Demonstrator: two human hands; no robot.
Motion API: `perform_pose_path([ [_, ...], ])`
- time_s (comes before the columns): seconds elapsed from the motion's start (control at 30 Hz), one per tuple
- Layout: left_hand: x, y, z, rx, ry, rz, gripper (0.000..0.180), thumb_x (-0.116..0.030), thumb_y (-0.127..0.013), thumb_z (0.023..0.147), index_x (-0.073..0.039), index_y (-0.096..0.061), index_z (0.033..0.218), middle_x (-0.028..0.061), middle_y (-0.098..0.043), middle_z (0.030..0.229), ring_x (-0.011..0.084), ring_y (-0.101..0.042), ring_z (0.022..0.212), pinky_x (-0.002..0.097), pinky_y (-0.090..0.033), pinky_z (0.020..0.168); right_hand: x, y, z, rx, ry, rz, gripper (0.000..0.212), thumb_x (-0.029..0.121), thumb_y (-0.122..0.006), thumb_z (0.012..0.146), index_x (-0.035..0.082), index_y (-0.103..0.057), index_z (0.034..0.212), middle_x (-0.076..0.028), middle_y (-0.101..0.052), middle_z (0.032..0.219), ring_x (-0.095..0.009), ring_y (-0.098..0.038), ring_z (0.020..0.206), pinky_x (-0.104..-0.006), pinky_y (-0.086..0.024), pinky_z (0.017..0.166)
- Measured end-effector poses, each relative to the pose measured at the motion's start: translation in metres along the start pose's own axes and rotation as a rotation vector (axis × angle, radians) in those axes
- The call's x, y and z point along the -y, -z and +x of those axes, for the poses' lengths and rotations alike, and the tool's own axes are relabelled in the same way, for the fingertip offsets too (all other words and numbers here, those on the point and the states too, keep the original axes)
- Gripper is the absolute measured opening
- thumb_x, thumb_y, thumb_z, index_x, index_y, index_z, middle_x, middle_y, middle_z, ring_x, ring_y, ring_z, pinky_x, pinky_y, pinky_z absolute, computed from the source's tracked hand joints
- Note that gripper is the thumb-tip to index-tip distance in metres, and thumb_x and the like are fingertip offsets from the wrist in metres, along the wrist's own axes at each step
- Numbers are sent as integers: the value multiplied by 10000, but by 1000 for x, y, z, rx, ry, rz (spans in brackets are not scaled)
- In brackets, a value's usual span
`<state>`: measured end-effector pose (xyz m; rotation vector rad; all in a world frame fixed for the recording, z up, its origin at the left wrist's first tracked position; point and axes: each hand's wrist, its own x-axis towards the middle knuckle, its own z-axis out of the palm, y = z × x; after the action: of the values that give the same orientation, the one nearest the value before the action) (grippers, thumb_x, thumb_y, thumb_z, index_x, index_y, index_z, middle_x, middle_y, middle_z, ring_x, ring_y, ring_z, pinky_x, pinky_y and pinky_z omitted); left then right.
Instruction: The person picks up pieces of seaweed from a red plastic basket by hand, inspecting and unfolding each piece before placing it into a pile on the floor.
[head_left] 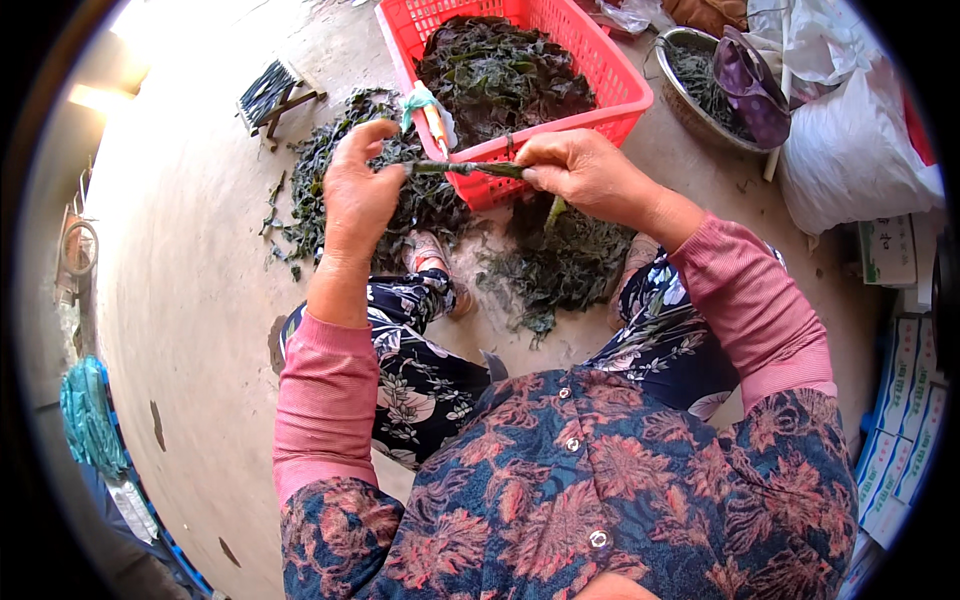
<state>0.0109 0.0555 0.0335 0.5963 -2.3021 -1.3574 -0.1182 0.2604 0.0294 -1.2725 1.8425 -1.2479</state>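
Observation:
Between my hands, a narrow dark green strip of seaweed (455, 168) stretches level above the near rim of a red plastic basket (625, 112). My right hand (590, 172) is closed, pinching the strip's right end between thumb and fingers. At the other end is my left hand (358, 190), its thumb and bent forefinger apart and the thumb tip close to the strip. A knife (432, 118) with an orange handle and teal wrapping stands at the basket's corner, its lower end by the strip. Dark seaweed (500, 80) fills much of the basket.
Heaps of seaweed lie on the floor, one left of the basket (345, 195) and another between my feet (560, 260). A small folding stool (278, 98) stands far left. To the right are a metal basin (690, 95), a white sack (850, 150) and stacked boxes (900, 430).

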Motion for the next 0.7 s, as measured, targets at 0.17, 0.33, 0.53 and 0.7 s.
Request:
perform_pose_path([
  [0.17, -31, -25, -7, 543, -17, -559, 494, 51, -529, 663, -30, -479, 1148, 69, -526, 1121, 148, -507, 1002, 276, -404, 862, 11, -2, 14, 49, 75, 210, 184, 63, -553, 767, -17, -606, 925, -47, -606, 753, -86, -537, 665, -235, -446, 633],
  [0.33, -37, -23, -3, 631, 46, -599, 365, -41, -588, 755, 14, -495, 1104, 64, -590, 948, 111, -560, 849, 226, -442, 775, 21, 4, 18, 37, 20, 182, 138, 85, -562, 796, -14, -597, 885, -3, -573, 745, -58, -505, 671, -203, -424, 606],
  [0.53, -14, 3, 20, 599, 81, -205, 193, -91, -583, 772, 23, -597, 927, 0, -588, 772, 69, -540, 714, 215, -444, 679, 1, -1, 35, -76, 141, -175, 122, 73, -562, 774, -23, -565, 850, -81, -585, 685, -125, -541, 615, -275, -430, 566],
  [0.7, 23, -5, 32, 417, -8, 426, 176, -132, -610, 721, -23, -640, 856, 32, -619, 719, 97, -562, 673, 257, -459, 654, -23, -30, 56, -79, 170, -545, 104, 63, -517, 746, 3, -548, 824, -203, -579, 738, -341, -583, 715, -386, -456, 610],
])
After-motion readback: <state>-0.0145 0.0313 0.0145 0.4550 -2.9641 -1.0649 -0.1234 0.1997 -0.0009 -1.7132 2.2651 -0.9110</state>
